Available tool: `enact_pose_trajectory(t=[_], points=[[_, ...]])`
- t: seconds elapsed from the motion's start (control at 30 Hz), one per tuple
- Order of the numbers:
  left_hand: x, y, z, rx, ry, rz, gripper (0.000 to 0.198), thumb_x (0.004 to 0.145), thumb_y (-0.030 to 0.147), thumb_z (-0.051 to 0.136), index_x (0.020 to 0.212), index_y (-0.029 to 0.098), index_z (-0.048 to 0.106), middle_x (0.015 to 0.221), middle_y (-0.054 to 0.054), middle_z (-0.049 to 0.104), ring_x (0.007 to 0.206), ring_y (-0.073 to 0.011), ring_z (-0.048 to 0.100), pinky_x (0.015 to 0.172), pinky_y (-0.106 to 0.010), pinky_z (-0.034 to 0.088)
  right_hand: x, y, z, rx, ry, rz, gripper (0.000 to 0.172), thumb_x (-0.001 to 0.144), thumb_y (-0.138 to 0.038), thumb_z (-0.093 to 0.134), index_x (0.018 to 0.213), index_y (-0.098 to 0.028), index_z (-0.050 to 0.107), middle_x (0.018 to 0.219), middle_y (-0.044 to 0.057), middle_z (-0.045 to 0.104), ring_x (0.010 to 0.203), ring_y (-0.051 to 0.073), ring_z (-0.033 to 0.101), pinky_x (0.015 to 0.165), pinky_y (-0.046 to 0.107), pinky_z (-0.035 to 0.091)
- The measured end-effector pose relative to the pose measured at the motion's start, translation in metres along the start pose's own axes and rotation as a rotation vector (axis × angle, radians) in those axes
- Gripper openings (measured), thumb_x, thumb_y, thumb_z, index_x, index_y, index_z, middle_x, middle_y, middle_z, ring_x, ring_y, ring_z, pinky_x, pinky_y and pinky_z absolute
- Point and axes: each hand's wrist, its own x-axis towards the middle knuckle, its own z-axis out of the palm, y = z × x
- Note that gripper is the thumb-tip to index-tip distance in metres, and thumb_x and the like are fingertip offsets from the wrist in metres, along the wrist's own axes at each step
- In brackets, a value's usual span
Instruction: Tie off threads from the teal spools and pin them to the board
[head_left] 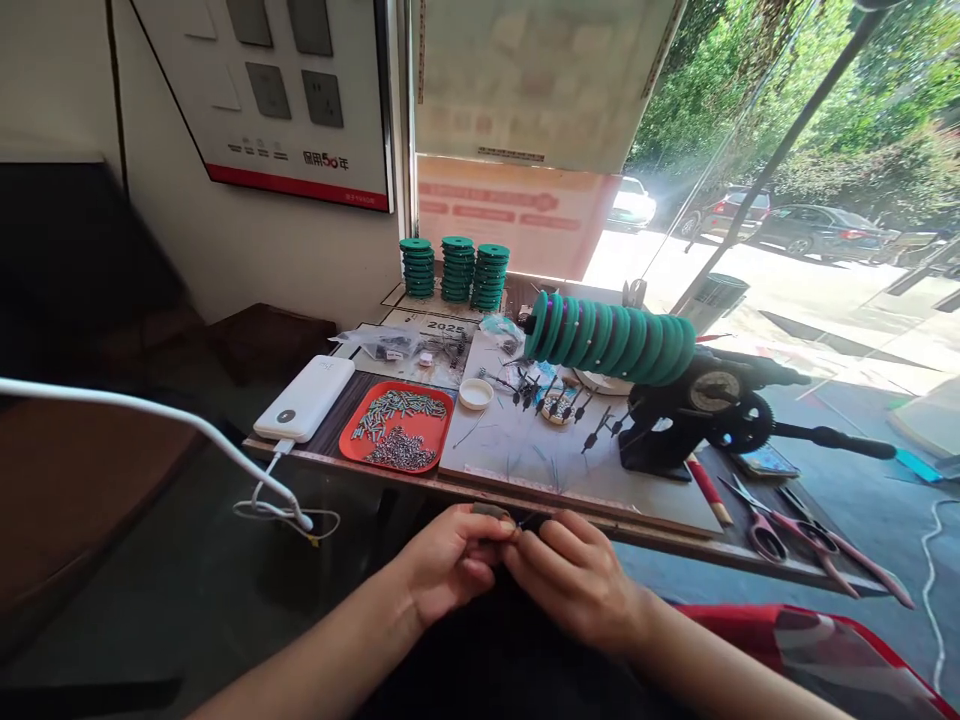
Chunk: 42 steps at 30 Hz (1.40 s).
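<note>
Both hands meet just in front of the table's front edge. My left hand [455, 563] is closed, pinching a small dark greyish cylindrical piece [490, 511] between thumb and finger. Against it, my right hand [568, 570] has its fingers curled together around something small and dark, too hidden to name. Beyond the hands, a red tray [347, 447] holds green-grey pins and small metal pieces. On the pale board [600, 478] lie several dark slender parts, a white round lid [476, 394] and a dish of white beads [556, 409].
A hand-cranked winder [712, 392] carrying green discs [611, 338] stands at the right. Three stacks of green spools [457, 270] are at the back. A white power bank [305, 398] with a cable sits left; scissors [780, 530] and pliers [847, 548] lie right.
</note>
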Motion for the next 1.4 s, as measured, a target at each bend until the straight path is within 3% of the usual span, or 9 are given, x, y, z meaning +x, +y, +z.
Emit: enact_pose_trajectory(t=[0.2, 0.37, 0.53, 0.7, 0.8, 0.93, 1.07, 1.2, 1.4], points=[[-0.002, -0.012, -0.003, 0.823, 0.172, 0.675, 0.010, 0.069, 0.011, 0.056, 0.060, 0.015, 0.057, 0.067, -0.001, 0.053, 0.061, -0.0096, 0.048, 0.054, -0.019, 0.040, 0.002, -0.022, -0.010, 0.482, -0.067, 0.303, 0.030, 0.088, -0.012, 0.031, 0.081, -0.014, 0.060, 0.077, 0.006, 0.065, 0.063, 0.013, 0.054, 0.057, 0.024, 0.043], [-0.001, -0.024, -0.017, 1.236, 0.332, 1.217, 0.017, 0.077, 0.015, 0.051, 0.078, 0.021, 0.067, 0.094, -0.009, 0.062, 0.091, -0.0219, 0.056, 0.084, -0.033, 0.041, 0.062, 0.016, -0.009, 1.193, -0.020, 1.070, 0.011, 0.076, -0.025, 0.056, 0.069, -0.017, 0.055, 0.061, -0.001, 0.058, 0.055, 0.010, 0.052, 0.051, 0.021, 0.041], [-0.007, -0.010, -0.010, 0.971, 0.249, 0.943, 0.009, 0.071, 0.015, 0.058, 0.068, 0.020, 0.065, 0.072, -0.005, 0.062, 0.071, -0.0168, 0.057, 0.068, -0.026, 0.044, 0.081, 0.035, -0.004, 1.091, -0.199, 1.023, 0.006, 0.074, -0.019, 0.055, 0.068, -0.016, 0.055, 0.054, -0.003, 0.054, 0.044, 0.007, 0.045, 0.043, 0.020, 0.035], [-0.002, 0.004, -0.003, 0.128, 0.038, 0.120, 0.009, 0.059, 0.008, 0.063, 0.063, 0.013, 0.056, 0.058, 0.003, 0.051, 0.039, -0.0004, 0.030, 0.035, -0.011, 0.017, 0.022, 0.013, -0.014, 0.154, 0.008, 0.203, 0.017, 0.084, -0.012, 0.043, 0.086, -0.016, 0.060, 0.062, 0.000, 0.058, 0.052, 0.010, 0.049, 0.049, 0.025, 0.034], [0.001, 0.004, -0.003, -0.017, 0.006, -0.006, 0.014, 0.054, 0.006, 0.064, 0.060, 0.011, 0.053, 0.056, 0.004, 0.048, 0.039, 0.0009, 0.031, 0.034, -0.010, 0.014, 0.003, 0.005, -0.005, -0.021, -0.047, -0.028, 0.019, 0.084, -0.009, 0.042, 0.085, -0.012, 0.060, 0.060, 0.001, 0.056, 0.050, 0.012, 0.045, 0.047, 0.029, 0.031], [-0.003, 0.000, 0.000, 0.176, 0.052, 0.141, 0.010, 0.058, 0.010, 0.063, 0.057, 0.012, 0.053, 0.050, 0.007, 0.037, 0.039, -0.0009, 0.027, 0.035, -0.012, 0.017, -0.001, -0.008, 0.004, 0.072, -0.088, 0.058, 0.026, 0.086, -0.008, 0.034, 0.085, -0.011, 0.059, 0.067, 0.005, 0.059, 0.057, 0.014, 0.048, 0.053, 0.029, 0.038], [-0.005, -0.008, -0.003, 0.902, 0.139, 0.749, 0.011, 0.069, 0.011, 0.057, 0.059, 0.015, 0.059, 0.069, -0.002, 0.057, 0.064, -0.0113, 0.052, 0.058, -0.021, 0.042, 0.007, -0.021, -0.009, 0.498, -0.172, 0.269, 0.029, 0.087, -0.011, 0.030, 0.075, -0.015, 0.056, 0.070, 0.005, 0.060, 0.061, 0.013, 0.052, 0.054, 0.023, 0.041], [-0.003, -0.017, -0.015, 1.268, 0.272, 1.165, 0.019, 0.078, 0.014, 0.048, 0.080, 0.020, 0.066, 0.091, -0.008, 0.063, 0.087, -0.0194, 0.057, 0.080, -0.030, 0.044, 0.046, 0.004, -0.013, 1.094, -0.094, 0.922, 0.016, 0.080, -0.028, 0.051, 0.068, -0.017, 0.053, 0.057, -0.002, 0.054, 0.043, 0.007, 0.042, 0.040, 0.019, 0.033], [-0.008, -0.012, -0.012, 1.162, 0.264, 1.082, 0.013, 0.073, 0.018, 0.055, 0.073, 0.021, 0.068, 0.081, -0.009, 0.065, 0.079, -0.0215, 0.059, 0.075, -0.031, 0.044, 0.091, 0.038, 0.002, 1.316, -0.279, 1.171, 0.012, 0.068, -0.019, 0.056, 0.059, -0.016, 0.050, 0.047, -0.006, 0.046, 0.038, 0.005, 0.035, 0.036, 0.018, 0.027]])
